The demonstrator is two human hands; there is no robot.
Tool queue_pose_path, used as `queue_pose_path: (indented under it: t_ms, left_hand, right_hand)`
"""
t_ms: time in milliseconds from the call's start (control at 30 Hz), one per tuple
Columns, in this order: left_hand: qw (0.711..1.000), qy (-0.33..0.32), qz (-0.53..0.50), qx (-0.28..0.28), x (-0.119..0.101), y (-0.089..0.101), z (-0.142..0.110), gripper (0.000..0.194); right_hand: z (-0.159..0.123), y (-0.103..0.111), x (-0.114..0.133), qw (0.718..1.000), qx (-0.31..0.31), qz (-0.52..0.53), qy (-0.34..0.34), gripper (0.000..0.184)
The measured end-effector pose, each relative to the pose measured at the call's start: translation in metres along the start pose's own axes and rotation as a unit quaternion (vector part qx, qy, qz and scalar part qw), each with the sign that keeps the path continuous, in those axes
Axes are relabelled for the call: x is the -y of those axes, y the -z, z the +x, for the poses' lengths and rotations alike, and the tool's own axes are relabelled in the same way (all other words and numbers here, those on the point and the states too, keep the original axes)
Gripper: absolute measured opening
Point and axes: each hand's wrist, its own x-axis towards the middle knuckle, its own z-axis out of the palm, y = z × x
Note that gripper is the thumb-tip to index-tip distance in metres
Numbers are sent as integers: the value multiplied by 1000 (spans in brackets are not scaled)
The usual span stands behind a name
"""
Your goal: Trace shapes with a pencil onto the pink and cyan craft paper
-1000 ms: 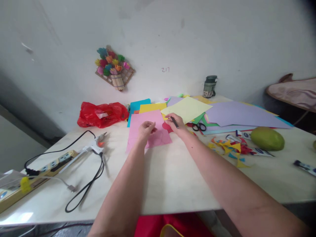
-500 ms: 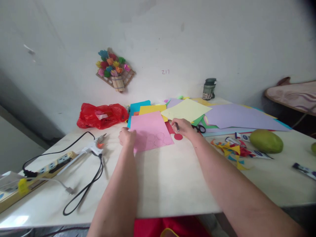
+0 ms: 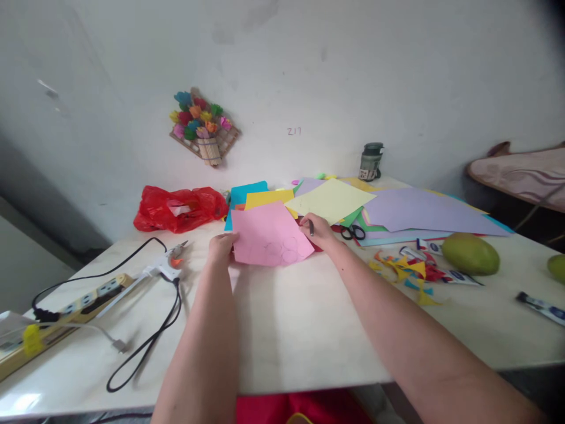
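Observation:
A sheet of pink paper (image 3: 262, 227) with several circles drawn near its lower edge is lifted slightly off the table, its surface bowed. My left hand (image 3: 222, 246) is closed on its left edge. At the sheet's right edge, my right hand (image 3: 321, 231) holds a dark pen (image 3: 311, 228), and its fingertips meet the paper there. Part of a red paper piece (image 3: 318, 247) shows beneath the pink sheet; the rest is hidden. Just right of my right hand lie black-handled scissors (image 3: 353, 232). Yellow paper (image 3: 269, 199) and blue paper (image 3: 248, 191) lie behind the pink sheet.
A red plastic bag (image 3: 179, 212), a glue gun (image 3: 170, 265) with its cord and a power strip (image 3: 88, 306) are on the left. Large coloured sheets (image 3: 410, 209), paper scraps (image 3: 408, 271), glue tubes and a green mango (image 3: 471, 254) lie right. A jar (image 3: 371, 162) stands behind.
The pink paper has risen off the table and bowed, its lower edge moving up. My left hand now grips its left edge, and my right hand has moved left to its right edge, still holding the pen.

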Motion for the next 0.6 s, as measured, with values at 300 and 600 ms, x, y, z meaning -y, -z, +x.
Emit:
queue_pose_path:
  t_ms: [300, 600]
  left_hand:
    - [973, -67, -199, 93, -13, 3, -14, 37]
    - [995, -27, -98, 13, -5, 1, -7, 39]
  right_hand:
    - [-1, 2, 24, 985, 11, 170, 25, 20]
    - [4, 7, 30, 988, -64, 128, 51, 13]
